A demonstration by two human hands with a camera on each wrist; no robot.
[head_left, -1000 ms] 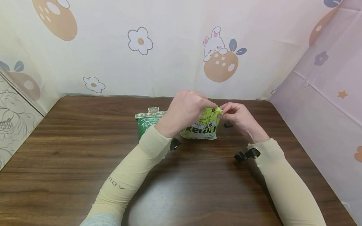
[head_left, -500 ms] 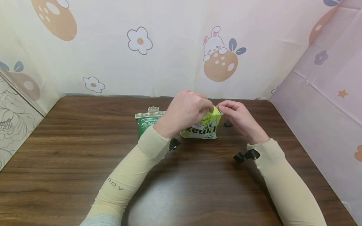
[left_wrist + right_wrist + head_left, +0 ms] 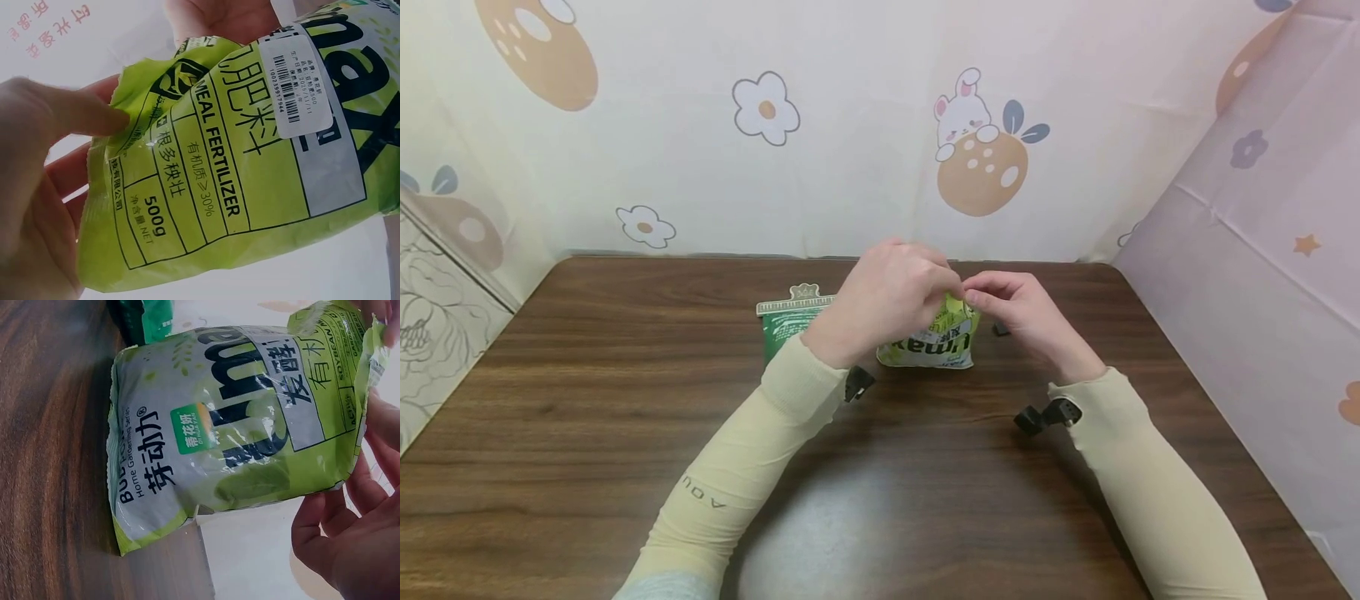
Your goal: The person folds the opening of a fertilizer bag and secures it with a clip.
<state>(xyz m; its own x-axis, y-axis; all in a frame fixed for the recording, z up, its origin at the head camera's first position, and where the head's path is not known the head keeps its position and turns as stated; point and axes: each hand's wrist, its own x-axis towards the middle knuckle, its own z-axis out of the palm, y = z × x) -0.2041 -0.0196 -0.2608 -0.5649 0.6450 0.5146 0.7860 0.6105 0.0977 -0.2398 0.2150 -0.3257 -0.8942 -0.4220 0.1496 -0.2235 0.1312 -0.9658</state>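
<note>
A lime-green and white fertilizer bag (image 3: 934, 348) stands upright on the table, its top edge between both hands. My left hand (image 3: 895, 293) reaches over from the left and pinches that top edge. In the left wrist view the left thumb (image 3: 87, 112) presses the front of the film, with fingers behind it. From the right side, my right hand (image 3: 1033, 317) pinches the top corner, thumb and index finger close to the left fingertips. The right wrist view shows the right hand's fingers (image 3: 337, 519) curled at the bag's top edge, which is creased there.
A green bag (image 3: 786, 329) with a ruler-like clip (image 3: 796, 305) across its top lies left of the fertilizer bag, partly covered by my left arm. A small black object (image 3: 1001, 328) sits behind the right hand. A patterned cloth wall (image 3: 850, 183) borders the table's back edge.
My right hand has shifted left toward the left hand, and the bag's right top corner, spread wider half a second ago, is now drawn in. The left hand has barely moved.
</note>
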